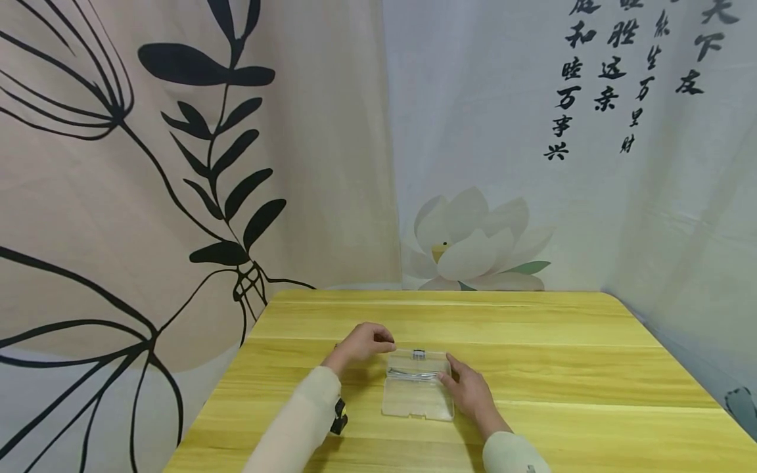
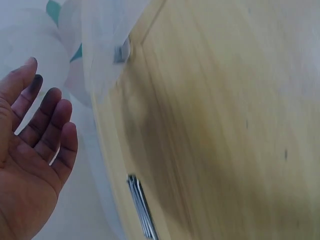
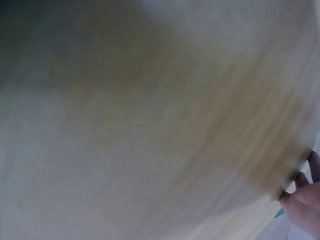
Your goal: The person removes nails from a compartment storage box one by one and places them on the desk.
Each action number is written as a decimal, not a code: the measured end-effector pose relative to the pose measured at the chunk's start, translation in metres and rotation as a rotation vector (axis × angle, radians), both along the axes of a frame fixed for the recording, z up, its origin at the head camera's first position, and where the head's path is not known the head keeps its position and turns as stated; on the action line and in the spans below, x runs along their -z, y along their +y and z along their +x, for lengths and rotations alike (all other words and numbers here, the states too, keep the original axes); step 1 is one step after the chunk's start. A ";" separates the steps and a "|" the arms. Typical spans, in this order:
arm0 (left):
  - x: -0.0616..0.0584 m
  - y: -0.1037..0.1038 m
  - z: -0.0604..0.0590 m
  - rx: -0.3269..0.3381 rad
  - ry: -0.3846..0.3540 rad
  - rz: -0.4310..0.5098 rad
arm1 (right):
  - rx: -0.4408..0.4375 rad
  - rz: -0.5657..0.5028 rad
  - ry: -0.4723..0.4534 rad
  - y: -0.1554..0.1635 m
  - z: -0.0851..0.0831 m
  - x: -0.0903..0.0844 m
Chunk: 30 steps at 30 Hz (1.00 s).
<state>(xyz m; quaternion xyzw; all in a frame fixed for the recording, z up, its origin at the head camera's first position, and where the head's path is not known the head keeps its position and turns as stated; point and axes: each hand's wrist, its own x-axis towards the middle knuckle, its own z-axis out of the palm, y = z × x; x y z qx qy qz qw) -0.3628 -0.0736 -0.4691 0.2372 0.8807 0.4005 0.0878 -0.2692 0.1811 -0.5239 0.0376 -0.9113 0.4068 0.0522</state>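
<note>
A clear plastic box (image 1: 417,397) lies unfolded flat, its small latch (image 1: 418,355) at the far edge. Along its middle fold lie several thin silvery metal rods (image 1: 412,375), which also show as a narrow bundle of rods (image 2: 142,207) in the left wrist view. At the box's far left corner is my left hand (image 1: 368,340); in its own wrist view the left hand (image 2: 37,150) has loosely bent fingers and nothing in them. My right hand (image 1: 468,387) holds the box by its right side, thumb near the rod ends. Only part of the right hand (image 3: 302,200) shows in the right wrist view.
A yellow wood-grain table (image 1: 579,374) spreads out around the box. Behind it hangs a pale curtain (image 1: 331,164) printed with dark leaves, a lotus and writing. A black strap piece (image 1: 339,417) sits at the left sleeve.
</note>
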 end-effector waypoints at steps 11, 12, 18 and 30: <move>0.011 0.031 0.007 0.056 -0.026 -0.017 | 0.007 0.004 0.002 0.001 0.000 -0.001; 0.012 0.033 0.008 0.063 -0.023 -0.014 | 0.007 0.003 0.003 0.001 -0.001 -0.001; 0.014 0.041 0.011 0.081 -0.018 -0.004 | 0.009 0.008 0.003 0.001 -0.001 -0.001; 0.019 0.050 0.012 0.091 0.002 -0.060 | 0.010 0.006 -0.017 0.002 0.000 -0.004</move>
